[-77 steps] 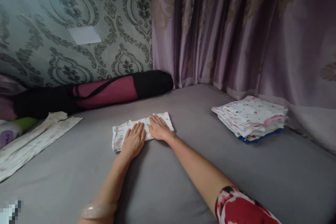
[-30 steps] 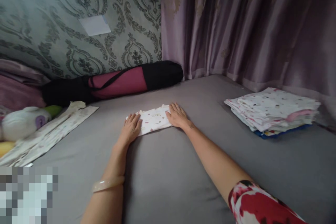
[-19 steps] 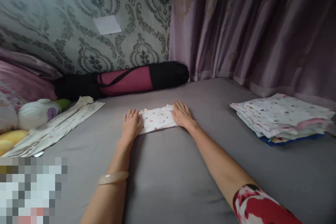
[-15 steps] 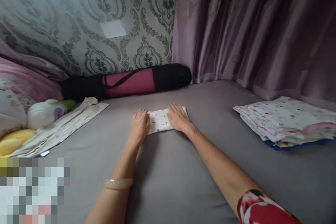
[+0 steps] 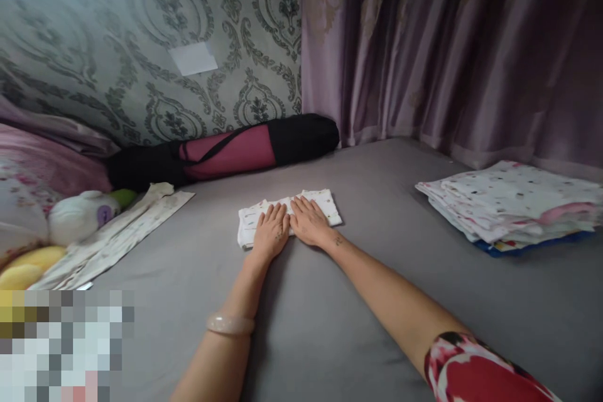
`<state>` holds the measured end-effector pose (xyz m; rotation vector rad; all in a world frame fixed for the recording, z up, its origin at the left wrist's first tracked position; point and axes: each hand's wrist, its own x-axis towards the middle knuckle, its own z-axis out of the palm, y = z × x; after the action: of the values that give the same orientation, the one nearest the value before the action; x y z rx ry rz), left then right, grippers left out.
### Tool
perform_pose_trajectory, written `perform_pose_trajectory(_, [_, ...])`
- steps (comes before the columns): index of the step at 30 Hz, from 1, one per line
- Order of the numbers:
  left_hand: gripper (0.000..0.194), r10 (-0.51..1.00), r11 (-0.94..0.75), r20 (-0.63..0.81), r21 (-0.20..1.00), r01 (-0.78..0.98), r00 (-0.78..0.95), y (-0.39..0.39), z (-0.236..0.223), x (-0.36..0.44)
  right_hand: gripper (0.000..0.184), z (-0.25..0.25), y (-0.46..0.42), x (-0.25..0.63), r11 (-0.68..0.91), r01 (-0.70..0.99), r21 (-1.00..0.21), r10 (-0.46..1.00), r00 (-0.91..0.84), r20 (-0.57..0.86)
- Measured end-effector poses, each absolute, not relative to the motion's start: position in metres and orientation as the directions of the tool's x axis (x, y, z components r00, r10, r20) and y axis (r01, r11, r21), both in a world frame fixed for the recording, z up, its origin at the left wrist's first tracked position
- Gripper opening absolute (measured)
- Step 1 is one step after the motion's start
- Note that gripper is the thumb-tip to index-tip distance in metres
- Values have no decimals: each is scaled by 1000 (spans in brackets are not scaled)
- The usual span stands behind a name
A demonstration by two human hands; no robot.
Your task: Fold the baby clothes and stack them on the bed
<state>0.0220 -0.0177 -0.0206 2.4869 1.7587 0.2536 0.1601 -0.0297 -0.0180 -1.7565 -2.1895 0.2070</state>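
A small folded white cloth garment (image 5: 325,202) with a tiny coloured print lies on the grey bed sheet (image 5: 377,201) in front of me. My left hand (image 5: 272,229) rests flat on the garment's middle, fingers stretched forward. Right beside it, my right hand (image 5: 309,221) lies flat on the cloth too, fingers spread and palm down. The two hands nearly meet at the thumbs. Both ends of the garment show past the hands; its middle is partly hidden under them.
At right sits a stack of folded printed clothes (image 5: 513,204). Cream printed pants (image 5: 122,232) lie at left, by a white plush toy (image 5: 78,217) and a yellow plush (image 5: 32,264). A long black and maroon bag (image 5: 230,154) lies along the patterned wall, next to purple curtains (image 5: 400,44).
My left hand has moved right from the garment's left end to its middle and flattened out. My right hand has shifted slightly left. The camera view has turned a little.
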Motion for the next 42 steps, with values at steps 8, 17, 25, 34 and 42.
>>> perform_pose_trajectory(8, [48,916,-381,204,163,910,347,-17,-28,18,56,-19,-29,165,262,917,-301,961,-220,165])
perform_pose_trajectory(17, [42,894,-396,280,126,910,350,-13,-33,15,54,-18,-29,168,290,911,-293,952,-245,180])
perform_pose_trajectory(25, [51,918,-387,165,160,908,362,-27,-26,23,52,-19,-26,170,294,906,-305,953,-253,168])
perform_pose_trajectory(34, [42,898,-400,331,334,854,291,-9,-21,6,54,-8,-30,159,384,878,-285,913,-315,259])
perform_pose_trajectory(42, [33,902,-239,432,488,839,5,7,-22,-27,59,-18,-35,138,418,883,-215,904,-382,190])
